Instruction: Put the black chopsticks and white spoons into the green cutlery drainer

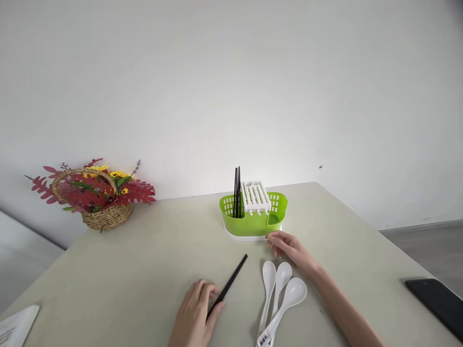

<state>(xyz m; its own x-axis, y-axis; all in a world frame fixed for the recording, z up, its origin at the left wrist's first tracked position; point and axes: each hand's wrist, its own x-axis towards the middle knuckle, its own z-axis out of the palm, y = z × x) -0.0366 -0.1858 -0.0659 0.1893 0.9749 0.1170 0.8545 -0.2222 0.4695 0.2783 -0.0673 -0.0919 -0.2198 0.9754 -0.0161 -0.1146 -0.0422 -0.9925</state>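
A green cutlery holder [249, 222] with a white slotted insert and white base stands on the beige table [144, 260]. Two black chopsticks [237, 197] stand upright in its left part. My right hand [289, 248] rests on the table with its fingertips touching the holder's front right base, fingers loosely curled. My left hand [197, 313] pinches the near end of a black chopstick [231, 282] that lies slanted on the table. Three white spoons [280, 299] lie side by side between my hands, bowls pointing away from me.
A wicker basket [104, 214] of red leaves and yellow flowers sits at the far left by the white wall. A black phone [436, 301] lies near the right edge. A white paper [16, 325] pokes in at the bottom left corner.
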